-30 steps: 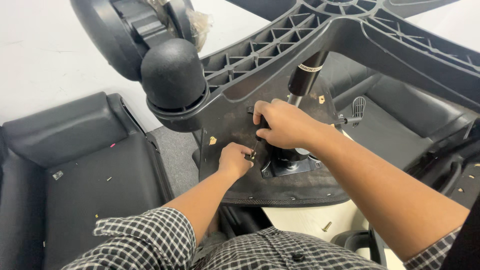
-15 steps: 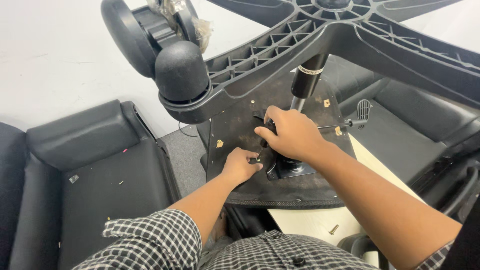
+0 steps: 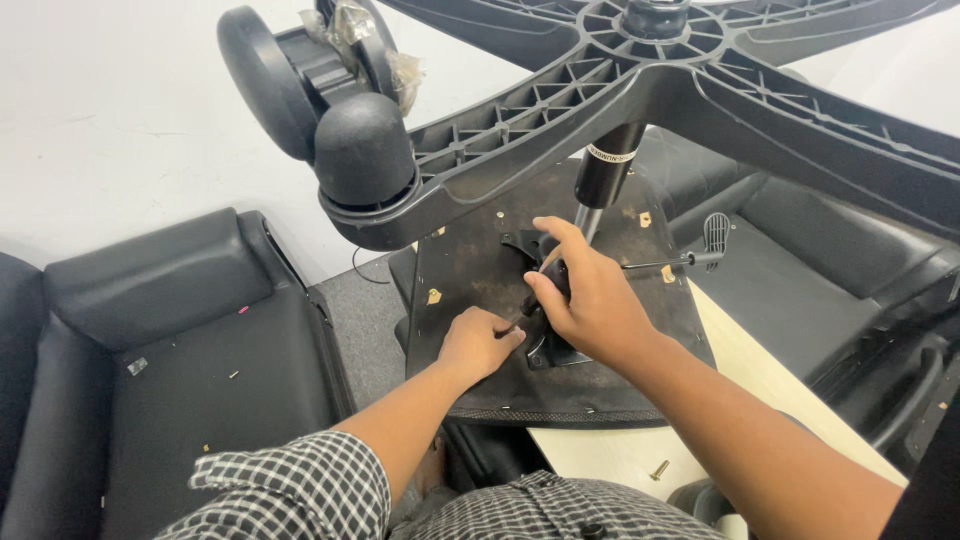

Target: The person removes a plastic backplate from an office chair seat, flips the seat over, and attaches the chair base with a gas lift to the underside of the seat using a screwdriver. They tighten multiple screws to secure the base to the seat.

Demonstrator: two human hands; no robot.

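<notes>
- A loose screw (image 3: pixel 656 469) lay on the pale floor near the seat's near edge, not yet fitted.
- The left hand (image 3: pixel 478 345) was curled shut, pinching what looked like a small fastener against the upturned seat underside (image 3: pixel 470 270), by the near-left corner of the metal mounting plate (image 3: pixel 548 352).
- The right hand (image 3: pixel 588 292) was half closed around a dark tool handle over that plate; its tip was hidden.
- Beyond, the gas cylinder (image 3: pixel 603 172) already stood in the plate, with the star base (image 3: pixel 640 80) and a caster (image 3: pixel 300 75) fitted, so fastening seemed partly done.
</notes>
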